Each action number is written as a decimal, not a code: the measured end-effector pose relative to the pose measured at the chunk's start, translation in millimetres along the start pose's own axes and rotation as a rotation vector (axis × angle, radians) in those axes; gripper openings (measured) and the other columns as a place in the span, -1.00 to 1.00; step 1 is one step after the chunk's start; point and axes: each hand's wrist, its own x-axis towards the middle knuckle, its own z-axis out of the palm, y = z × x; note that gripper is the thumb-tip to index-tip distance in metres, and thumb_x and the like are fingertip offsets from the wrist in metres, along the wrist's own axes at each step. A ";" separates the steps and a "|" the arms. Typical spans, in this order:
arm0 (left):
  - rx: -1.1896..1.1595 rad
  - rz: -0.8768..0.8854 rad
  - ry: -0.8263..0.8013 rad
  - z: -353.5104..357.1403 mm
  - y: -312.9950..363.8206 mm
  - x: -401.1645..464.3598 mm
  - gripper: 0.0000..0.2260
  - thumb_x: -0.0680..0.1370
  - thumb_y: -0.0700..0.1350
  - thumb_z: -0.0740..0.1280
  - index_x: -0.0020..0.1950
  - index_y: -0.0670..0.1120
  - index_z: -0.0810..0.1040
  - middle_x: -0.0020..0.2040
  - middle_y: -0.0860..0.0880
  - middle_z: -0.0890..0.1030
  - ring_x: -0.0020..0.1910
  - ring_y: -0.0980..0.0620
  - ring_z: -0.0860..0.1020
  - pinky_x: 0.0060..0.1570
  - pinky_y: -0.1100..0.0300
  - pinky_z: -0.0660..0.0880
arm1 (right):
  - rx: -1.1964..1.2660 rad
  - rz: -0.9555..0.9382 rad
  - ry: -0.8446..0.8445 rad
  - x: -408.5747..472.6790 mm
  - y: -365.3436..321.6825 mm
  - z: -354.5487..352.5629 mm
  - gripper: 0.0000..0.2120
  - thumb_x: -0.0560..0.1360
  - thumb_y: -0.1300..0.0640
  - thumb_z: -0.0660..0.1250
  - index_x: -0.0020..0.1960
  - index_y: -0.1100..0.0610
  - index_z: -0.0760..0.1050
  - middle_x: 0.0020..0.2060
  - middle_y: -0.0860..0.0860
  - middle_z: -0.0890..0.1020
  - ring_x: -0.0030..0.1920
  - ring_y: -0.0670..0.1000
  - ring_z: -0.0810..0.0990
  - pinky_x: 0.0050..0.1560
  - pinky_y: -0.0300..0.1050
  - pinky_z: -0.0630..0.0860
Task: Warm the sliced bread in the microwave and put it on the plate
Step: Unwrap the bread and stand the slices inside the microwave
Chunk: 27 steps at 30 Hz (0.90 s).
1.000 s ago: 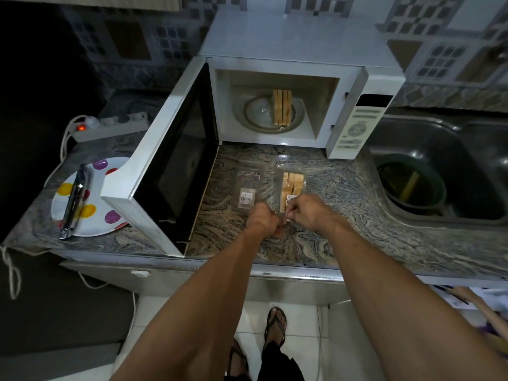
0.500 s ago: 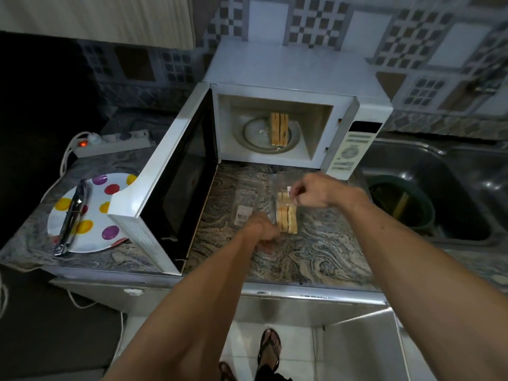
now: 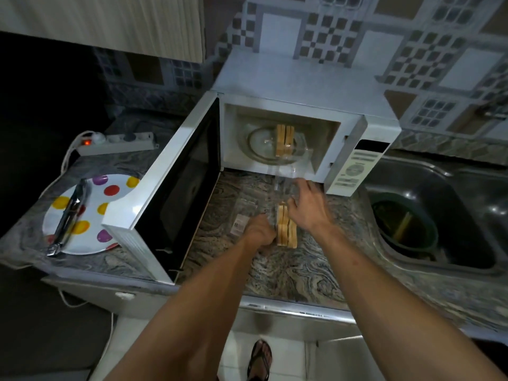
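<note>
The white microwave (image 3: pixel 308 86) stands open, its door (image 3: pixel 176 193) swung left. Two bread slices (image 3: pixel 284 143) stand on its glass turntable. On the counter in front, more sliced bread (image 3: pixel 287 231) stands on edge, partly in a clear plastic bag (image 3: pixel 284 180) that stretches toward the microwave. My left hand (image 3: pixel 259 232) grips the bag's near end beside the bread. My right hand (image 3: pixel 305 204) pinches the far part of the bag just beyond the slices. The polka-dot plate (image 3: pixel 110 204) lies left of the door.
Metal tongs (image 3: pixel 67 218) lie across the plate. An empty labelled bag (image 3: pixel 243 218) lies left of the bread. A power strip (image 3: pixel 118 141) sits at the back left. Right of the microwave is a steel sink (image 3: pixel 467 193) holding a green bowl (image 3: pixel 404 229).
My right hand has moved away from my left, toward the microwave, drawing the clear bag out along the slices. My left hand stays at the near end.
</note>
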 end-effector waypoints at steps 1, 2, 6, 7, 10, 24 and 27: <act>-0.056 -0.012 -0.007 -0.1 -1.2 0.8 -0.84 0.52 -0.19 0.36 -0.15 -0.27 0.66 -0.28 -0.19 0.68 -0.36 -0.13 0.68 -0.45 0.06 0.62 | -0.016 0.070 -0.043 0.0 1.6 7.9 -0.50 0.56 0.03 0.30 0.46 0.08 0.30 0.36 0.16 0.43 0.25 0.24 0.50 0.13 0.07 0.49; -0.118 -0.026 -0.021 -0.5 -3.1 1.4 -0.85 0.50 -0.21 0.38 -0.19 -0.28 0.65 -0.33 -0.19 0.66 -0.40 -0.14 0.66 -0.49 0.09 0.59 | -0.018 0.147 -0.090 0.5 2.0 15.2 -0.46 0.56 -0.07 0.30 0.48 0.06 0.29 0.38 0.17 0.40 0.29 0.25 0.48 0.16 0.08 0.48; -0.249 -0.079 -0.097 -3.1 -10.4 3.8 -0.87 0.52 -0.29 0.37 -0.19 -0.34 0.61 -0.30 -0.29 0.65 -0.39 -0.22 0.65 -0.44 -0.04 0.62 | -0.046 0.283 -0.166 1.8 -4.9 36.2 -0.34 0.49 -0.29 0.31 0.45 0.06 0.36 0.30 0.21 0.47 0.27 0.27 0.50 0.16 0.07 0.49; -0.254 -0.091 -0.112 -4.2 -12.6 4.3 -0.87 0.54 -0.29 0.36 -0.15 -0.35 0.61 -0.29 -0.29 0.65 -0.41 -0.19 0.65 -0.47 -0.02 0.62 | -0.073 0.281 -0.166 1.4 -7.7 40.0 -0.39 0.49 -0.28 0.32 0.39 0.08 0.42 0.24 0.21 0.51 0.23 0.26 0.53 0.12 0.05 0.51; -0.259 -0.102 -0.143 -5.1 -18.3 9.0 -0.85 0.53 -0.28 0.39 -0.07 -0.39 0.62 -0.28 -0.28 0.66 -0.43 -0.17 0.66 -0.42 -0.08 0.63 | -0.043 0.260 -0.146 0.8 -12.3 45.0 -0.56 0.50 -0.18 0.37 0.19 0.13 0.57 0.10 0.18 0.63 0.11 0.20 0.61 0.05 -0.02 0.55; 0.112 0.008 0.127 -7.6 -3.0 -1.5 -0.70 0.50 -0.08 0.43 0.10 -0.29 0.61 0.03 -0.21 0.65 0.00 -0.18 0.64 -0.08 0.12 0.56 | 0.018 0.409 -0.087 -10.7 32.8 -20.1 -0.65 0.39 -0.07 0.49 0.06 0.14 0.65 0.01 0.15 0.67 0.02 0.16 0.64 -0.01 -0.08 0.56; 0.225 0.049 0.191 0.4 1.9 -0.4 -0.66 0.53 -0.06 0.40 0.20 -0.27 0.58 0.18 -0.23 0.61 0.13 -0.15 0.60 0.03 0.14 0.53 | 0.025 0.450 -0.086 -17.8 48.0 -27.8 -0.64 0.38 -0.06 0.48 0.08 0.13 0.65 0.05 0.14 0.66 0.05 0.16 0.63 0.00 -0.13 0.53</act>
